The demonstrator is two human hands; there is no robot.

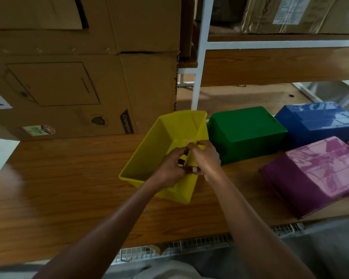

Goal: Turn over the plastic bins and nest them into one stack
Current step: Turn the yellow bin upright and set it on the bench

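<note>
Yellow bin (pixel 161 150) is held tilted, opening up and toward the left, over the wooden shelf (pixel 69 178). Its right wall is pinched by both hands: left hand (pixel 170 168) inside, right hand (pixel 205 158) outside, fingers closed on the rim. Whether its lower corner touches the shelf is unclear. Green bin (pixel 248 131), blue bin (pixel 318 119) and purple bin (pixel 314 176) are seen upside down to the right, unstacked.

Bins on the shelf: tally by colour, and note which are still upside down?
Yellow bin: 1, tipped mid-turn, opening showing, gripped at one wall by the left hand and the right hand
Green bin: 1, upside down
Blue bin: 1, upside down
Purple bin: 1, upside down
Total: 4 bins, 3 upside down, none nested yet
</note>
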